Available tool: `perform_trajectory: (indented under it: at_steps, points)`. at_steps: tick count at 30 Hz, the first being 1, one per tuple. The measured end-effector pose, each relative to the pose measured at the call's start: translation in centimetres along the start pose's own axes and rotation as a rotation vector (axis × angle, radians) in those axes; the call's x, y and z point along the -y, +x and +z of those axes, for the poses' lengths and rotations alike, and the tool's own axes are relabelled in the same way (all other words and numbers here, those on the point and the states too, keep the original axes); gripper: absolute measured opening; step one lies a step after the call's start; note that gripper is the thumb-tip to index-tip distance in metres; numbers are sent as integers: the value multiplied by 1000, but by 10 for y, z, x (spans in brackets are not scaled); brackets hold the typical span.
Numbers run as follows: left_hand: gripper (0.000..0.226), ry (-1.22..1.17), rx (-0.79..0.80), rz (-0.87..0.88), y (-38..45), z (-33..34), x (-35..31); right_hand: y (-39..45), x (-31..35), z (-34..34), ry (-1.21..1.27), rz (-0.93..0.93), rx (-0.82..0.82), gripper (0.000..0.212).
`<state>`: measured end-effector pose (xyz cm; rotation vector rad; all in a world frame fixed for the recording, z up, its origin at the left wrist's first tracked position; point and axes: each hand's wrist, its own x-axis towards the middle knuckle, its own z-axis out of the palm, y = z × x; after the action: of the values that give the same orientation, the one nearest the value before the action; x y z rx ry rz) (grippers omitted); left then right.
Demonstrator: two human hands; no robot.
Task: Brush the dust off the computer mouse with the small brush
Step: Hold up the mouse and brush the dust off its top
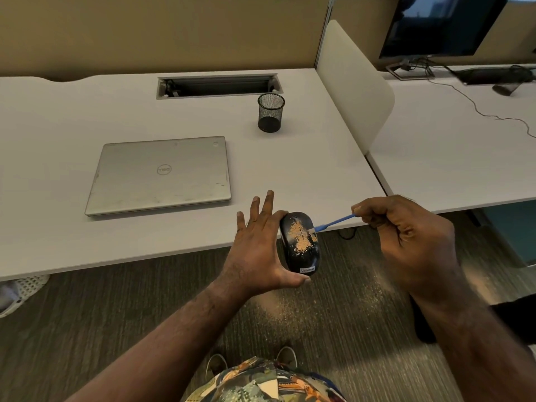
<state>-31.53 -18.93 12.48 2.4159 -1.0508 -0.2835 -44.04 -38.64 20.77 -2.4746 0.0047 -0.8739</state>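
Dust is coating the computer mouse (301, 245) I am pinching in my left hand (258, 250) just off the desk (304, 169) edge, right hand (412, 236) gripping the small brush (333, 223); a hard stroke might loosen that light pinch.

Brush (333, 223) handle end hidden inside right hand (406, 236), monitor (441, 24) cut off at top edge

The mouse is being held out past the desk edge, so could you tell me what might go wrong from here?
1. The left hand pinches the Lenovo mouse only end to end over the carpet; brush pressure might dislodge it.
2. Orange dust swept by the blue brush would likely land on the carpet.
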Motion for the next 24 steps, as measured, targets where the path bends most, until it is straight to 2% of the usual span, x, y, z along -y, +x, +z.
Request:
perform_trajectory:
  at_steps: [5, 24]
  points:
    - [128, 2, -6, 10, 1, 1, -2, 4, 2, 4, 13, -5, -43, 21]
    - [131, -16, -24, -3, -3, 0, -2, -2, 4, -2, 2, -39, 26, 19]
